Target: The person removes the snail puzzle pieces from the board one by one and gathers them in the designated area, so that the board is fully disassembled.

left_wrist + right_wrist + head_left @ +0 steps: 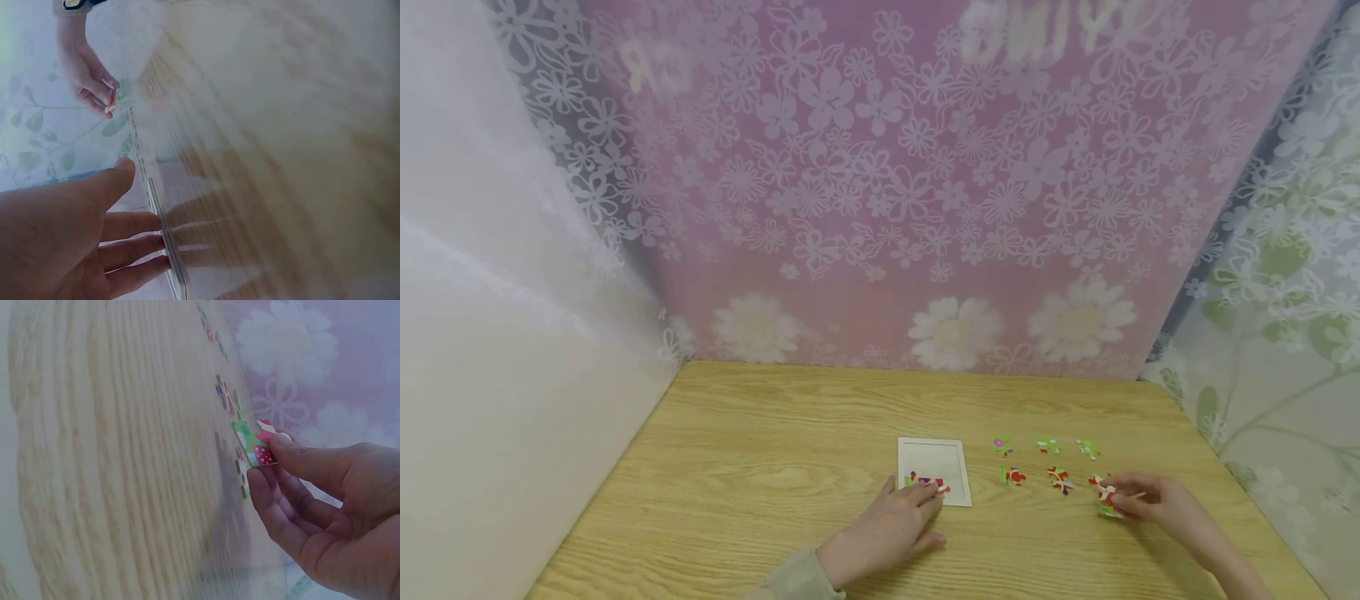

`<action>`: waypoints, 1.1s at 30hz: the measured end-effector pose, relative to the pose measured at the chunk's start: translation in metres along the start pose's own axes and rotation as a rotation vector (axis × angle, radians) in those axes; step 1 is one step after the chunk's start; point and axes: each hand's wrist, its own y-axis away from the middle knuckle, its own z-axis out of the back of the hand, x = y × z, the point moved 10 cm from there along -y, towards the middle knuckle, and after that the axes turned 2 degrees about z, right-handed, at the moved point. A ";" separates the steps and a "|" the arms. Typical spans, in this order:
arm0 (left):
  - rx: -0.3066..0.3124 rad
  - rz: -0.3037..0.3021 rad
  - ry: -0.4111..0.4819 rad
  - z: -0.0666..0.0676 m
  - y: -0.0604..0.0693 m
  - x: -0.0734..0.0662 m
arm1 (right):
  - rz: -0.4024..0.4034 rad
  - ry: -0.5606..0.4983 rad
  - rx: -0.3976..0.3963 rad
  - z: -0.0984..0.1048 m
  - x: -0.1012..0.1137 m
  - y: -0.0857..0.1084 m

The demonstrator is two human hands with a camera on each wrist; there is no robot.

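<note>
A white rectangular puzzle tray (pixel 931 457) lies on the table, with a few colourful joined pieces (pixel 917 479) along its near edge. My left hand (pixel 891 521) rests on the tray's near part, its fairly straight fingers over those pieces and partly hiding them. In the left wrist view the fingertips (pixel 159 242) touch the tray's edge (pixel 169 244). Farther right, my right hand (pixel 1157 504) pinches a puzzle piece (pixel 259 447) between thumb and fingers. This piece is green, red and white with dots, and it is held tilted, seemingly just above the table.
Loose puzzle pieces lie in two rows right of the tray, among them a pink-and-green one (pixel 1002 446), a red one (pixel 1015 476) and a red-and-yellow one (pixel 1060 479). The wooden table (pixel 760 450) meets a pink flowered backdrop (pixel 865 208) behind and pale walls at both sides.
</note>
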 end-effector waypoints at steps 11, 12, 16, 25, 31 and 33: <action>-0.020 -0.007 -0.014 0.001 -0.002 0.001 | -0.055 0.132 0.019 0.004 -0.012 0.004; -0.019 -0.005 -0.013 0.001 -0.001 0.001 | -0.045 0.155 0.020 0.003 -0.012 0.004; -0.003 0.001 0.000 0.001 0.000 0.001 | -0.034 0.203 0.020 0.002 -0.013 0.004; 0.011 0.009 0.012 0.002 -0.001 0.000 | -0.121 0.152 -0.004 0.004 -0.021 0.006; 0.007 0.007 0.005 0.002 0.000 0.000 | -0.152 0.153 -0.072 0.010 -0.017 0.007; -0.004 0.004 0.002 0.003 0.000 0.000 | -0.145 0.154 -0.093 0.012 -0.013 0.006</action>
